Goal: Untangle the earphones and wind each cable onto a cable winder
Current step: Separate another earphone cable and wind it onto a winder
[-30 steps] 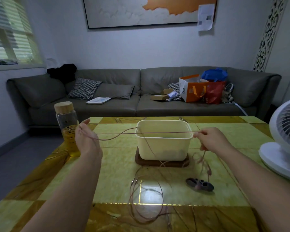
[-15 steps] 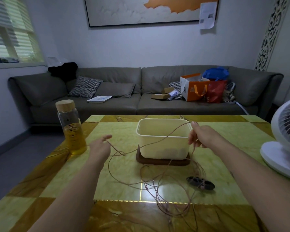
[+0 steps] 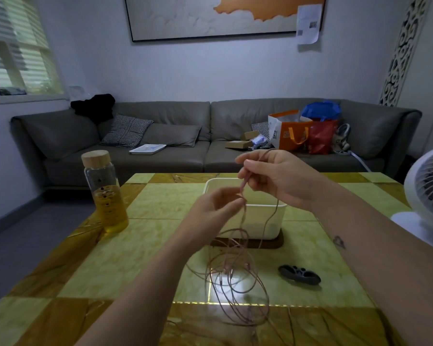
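As left hand (image 3: 211, 208) pinches cable (image 3: 245, 222), right hand (image 3: 281, 179) too

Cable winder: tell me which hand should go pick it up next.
Right, probably. The cable winder lies on the table right of the earphone cable loops, nearer the right hand; the left hand would have to cross them. Both hands pinch the cable, so one must let go first.

the left hand (image 3: 216, 209) and right hand (image 3: 279, 178), wide apart a second ago, have met above the tub (image 3: 269, 218); the pink cable (image 3: 238, 273), then taut, droops in loops onto the surface (image 3: 135, 245).
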Motion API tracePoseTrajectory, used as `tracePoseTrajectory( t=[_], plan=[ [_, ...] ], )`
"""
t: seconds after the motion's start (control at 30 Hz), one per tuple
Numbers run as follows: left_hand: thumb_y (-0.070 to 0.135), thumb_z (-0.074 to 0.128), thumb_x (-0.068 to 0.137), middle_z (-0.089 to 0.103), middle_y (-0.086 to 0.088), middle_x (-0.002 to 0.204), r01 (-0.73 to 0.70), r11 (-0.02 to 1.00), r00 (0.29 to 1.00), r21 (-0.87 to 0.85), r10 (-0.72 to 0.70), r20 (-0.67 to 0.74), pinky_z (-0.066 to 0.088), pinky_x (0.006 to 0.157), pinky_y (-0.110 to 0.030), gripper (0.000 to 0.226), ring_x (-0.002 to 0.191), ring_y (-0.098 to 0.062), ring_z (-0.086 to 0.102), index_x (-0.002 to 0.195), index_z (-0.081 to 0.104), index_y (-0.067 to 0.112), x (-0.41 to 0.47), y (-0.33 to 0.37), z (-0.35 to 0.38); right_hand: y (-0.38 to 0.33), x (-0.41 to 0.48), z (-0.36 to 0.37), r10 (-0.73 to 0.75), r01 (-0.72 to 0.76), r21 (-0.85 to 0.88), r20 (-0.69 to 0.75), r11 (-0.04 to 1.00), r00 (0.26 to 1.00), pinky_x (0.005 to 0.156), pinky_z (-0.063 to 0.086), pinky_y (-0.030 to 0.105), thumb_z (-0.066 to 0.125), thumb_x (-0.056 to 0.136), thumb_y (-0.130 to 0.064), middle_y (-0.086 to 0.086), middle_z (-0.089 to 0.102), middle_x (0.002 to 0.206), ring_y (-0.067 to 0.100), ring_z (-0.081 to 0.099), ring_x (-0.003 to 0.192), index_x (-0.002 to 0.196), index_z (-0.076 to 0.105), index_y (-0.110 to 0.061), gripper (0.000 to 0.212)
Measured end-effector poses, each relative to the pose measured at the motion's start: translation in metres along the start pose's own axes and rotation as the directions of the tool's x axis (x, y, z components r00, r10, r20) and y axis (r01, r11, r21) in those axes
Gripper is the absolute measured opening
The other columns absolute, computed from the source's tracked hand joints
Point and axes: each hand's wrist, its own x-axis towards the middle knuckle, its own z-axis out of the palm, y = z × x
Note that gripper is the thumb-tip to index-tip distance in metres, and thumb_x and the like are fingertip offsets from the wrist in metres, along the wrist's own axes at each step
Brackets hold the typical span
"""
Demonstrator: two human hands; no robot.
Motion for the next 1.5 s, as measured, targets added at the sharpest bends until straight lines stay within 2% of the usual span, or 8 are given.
tracePoseTrajectory(
  t=[0.2,0.33,0.5,0.67,0.93,1.03,1.13,1.5],
  plan=[
    [0.046,0.04,0.089,0.065,0.008,0.073,0.148,0.968,0.978,-0.204,-0.112,0.176,0.052,0.075,-0.017,0.041,0.078,-0.009,0.068,0.094,0.067,0.016,-0.004,-0.002,0.003,-0.009,0.001,-0.01,-0.133,0.168,0.156,-0.212,0.973,0.968,0.062,0.054,0.019,0.047,0.096,-0.005,0.004,0.069,0.075,0.011,0.065,0.067,0.1,0.063,-0.005,0.016],
    [0.025,0.058,0.094,0.062,0.016,0.071,0.118,0.993,0.966,0.0,-0.115,0.233,0.05,0.067,-0.019,0.011,0.069,-0.005,0.058,0.089,0.067,0.022,-0.008,-0.013,0.003,-0.01,0.005,-0.014,-0.091,0.232,0.356,-0.37,0.905,0.924,0.061,0.053,0.019,0.048,0.096,-0.004,0.004,0.069,0.075,0.011,0.065,0.067,0.096,0.062,-0.007,0.015],
    [0.021,0.045,0.1,0.066,0.0,0.082,0.161,0.987,0.976,-0.015,-0.162,-0.145,0.055,0.073,-0.024,0.025,0.078,-0.013,0.063,0.095,0.069,0.022,-0.007,-0.03,-0.016,-0.005,0.007,-0.023,0.002,0.38,0.442,-0.654,0.812,0.756,0.069,0.055,0.019,0.05,0.097,-0.006,0.003,0.066,0.081,0.007,0.063,0.067,0.092,0.061,-0.01,0.012],
    [0.022,0.035,0.105,0.047,-0.002,0.062,0.217,0.809,0.826,-0.547,-0.451,-0.339,0.051,0.068,-0.033,0.031,0.064,-0.015,0.053,0.106,0.061,0.007,-0.003,-0.052,-0.049,0.006,0.004,-0.035,0.115,0.417,0.46,-0.767,0.784,0.631,0.07,0.054,0.017,0.052,0.097,-0.01,0.002,0.067,0.087,0.009,0.064,0.079,0.095,0.061,-0.012,0.009],
    [0.009,0.033,0.103,0.062,-0.003,0.082,0.073,0.416,0.512,-0.907,-0.796,-0.324,0.045,0.062,-0.022,0.027,0.046,-0.003,0.045,0.117,0.056,0.005,-0.009,-0.095,-0.08,0.014,0.009,-0.042,0.129,0.436,0.353,-0.876,0.828,0.464,0.066,0.052,0.015,0.054,0.097,-0.013,0.0,0.068,0.084,0.004,0.064,0.064,0.088,0.062,-0.015,0.012],
    [0.006,0.02,0.104,0.063,-0.015,0.119,-0.015,0.395,0.461,-0.918,-0.812,-0.357,0.049,0.088,-0.032,0.041,0.095,-0.016,0.067,0.138,0.043,0.001,-0.013,-0.109,-0.084,0.016,0.01,-0.043,0.123,0.434,0.336,-0.885,0.836,0.449,0.067,0.052,0.016,0.054,0.097,-0.014,-0.001,0.069,0.084,0.004,0.065,0.064,0.087,0.062,-0.016,0.012],
    [0.008,0.014,0.104,0.026,-0.018,0.156,0.035,0.451,0.424,-0.892,-0.815,-0.396,0.028,0.115,-0.045,0.049,0.142,-0.032,0.032,0.15,0.028,0.014,-0.011,-0.12,-0.088,0.017,0.009,-0.041,0.124,0.431,0.332,-0.888,0.839,0.442,0.068,0.053,0.015,0.055,0.096,-0.015,-0.001,0.07,0.085,0.004,0.066,0.066,0.091,0.063,-0.015,0.01],
    [0.041,0.033,0.103,0.022,-0.01,0.157,0.559,0.704,0.442,-0.438,-0.7,-0.561,0.03,0.11,-0.061,0.041,0.141,-0.037,0.026,0.14,0.049,0.031,-0.005,-0.121,-0.082,0.009,0.01,-0.03,0.12,0.429,0.4,-0.829,0.809,0.546,0.075,0.055,0.019,0.056,0.096,-0.015,-0.001,0.069,0.083,0.003,0.065,0.065,0.098,0.063,-0.012,0.008]
  ],
)
